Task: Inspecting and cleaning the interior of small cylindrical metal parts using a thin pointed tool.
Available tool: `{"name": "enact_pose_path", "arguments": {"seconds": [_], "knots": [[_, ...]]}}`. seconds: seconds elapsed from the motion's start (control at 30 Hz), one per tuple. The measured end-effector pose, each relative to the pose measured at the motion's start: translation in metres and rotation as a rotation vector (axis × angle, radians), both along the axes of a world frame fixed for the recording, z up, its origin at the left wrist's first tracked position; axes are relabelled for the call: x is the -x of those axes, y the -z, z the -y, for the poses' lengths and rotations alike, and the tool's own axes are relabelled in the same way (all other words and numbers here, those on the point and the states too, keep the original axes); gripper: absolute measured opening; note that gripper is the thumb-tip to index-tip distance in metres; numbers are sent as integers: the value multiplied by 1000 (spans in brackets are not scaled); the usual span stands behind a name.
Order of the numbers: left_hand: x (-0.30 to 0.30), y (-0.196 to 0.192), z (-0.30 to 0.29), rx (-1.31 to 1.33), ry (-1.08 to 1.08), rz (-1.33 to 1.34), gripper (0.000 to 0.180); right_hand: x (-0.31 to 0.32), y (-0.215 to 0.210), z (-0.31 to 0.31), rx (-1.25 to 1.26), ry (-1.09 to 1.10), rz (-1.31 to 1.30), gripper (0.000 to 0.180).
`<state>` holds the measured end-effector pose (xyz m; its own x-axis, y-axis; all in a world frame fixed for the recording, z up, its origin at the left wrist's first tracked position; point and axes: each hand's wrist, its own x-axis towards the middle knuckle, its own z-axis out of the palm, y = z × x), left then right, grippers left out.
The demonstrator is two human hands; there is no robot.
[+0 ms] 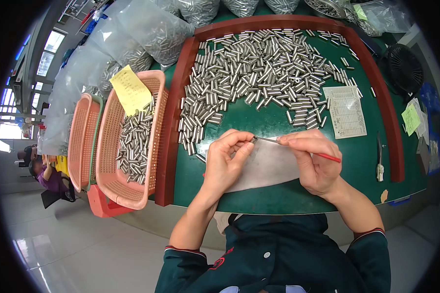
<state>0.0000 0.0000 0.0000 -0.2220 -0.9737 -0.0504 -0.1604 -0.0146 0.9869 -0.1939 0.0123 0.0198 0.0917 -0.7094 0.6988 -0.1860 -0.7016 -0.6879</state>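
Between the two hands, just above a grey sheet (269, 168) on the green tabletop (278, 198), a small metal pin (254, 139) is pinched in the fingertips of the left hand (225, 158). The right hand (315, 163) is closed around a thin tool with a red handle (327, 156), whose metal tip meets the end of the pin. Both forearms come up from the lower edge, wrists bent inward, so the hands face each other close over the sheet.

The grip on the pin looks slight: judged from this pose, a push from the tool that is off-line could twist the pin out of the fingertips and drop it onto the sheet, or let the tip slide onto a finger.

Beyond the hands, a large heap of loose pins (259, 73) lies spread inside a red-rimmed tray (173, 132), with a printed paper form (346, 111) past the right hand. Left of the left hand stands a pink basket (115, 180) holding more pins, with a yellow note (130, 90) at its far end. Clear bags of pins (151, 29) lie farther off.
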Motion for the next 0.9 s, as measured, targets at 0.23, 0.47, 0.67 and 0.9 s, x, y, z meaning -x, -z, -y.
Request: {"name": "enact_pose_path", "arguments": {"seconds": [0.23, 0.47, 0.67, 0.9], "knots": [[0, 1, -3, -53, 6, -28, 13, 8, 0, 8, -154, 96, 315, 12], [2, 0, -2, -39, 22, -16, 10, 1, 1, 6, -54, 14, 111, 14], [2, -1, -2, -42, 16, -14, 13, 0, 3, 7, -27, 7, 62, 14], [2, 0, -3, -6, -10, 81, 11, -5, 4, 5, 129, -25, -117, 22]]}}
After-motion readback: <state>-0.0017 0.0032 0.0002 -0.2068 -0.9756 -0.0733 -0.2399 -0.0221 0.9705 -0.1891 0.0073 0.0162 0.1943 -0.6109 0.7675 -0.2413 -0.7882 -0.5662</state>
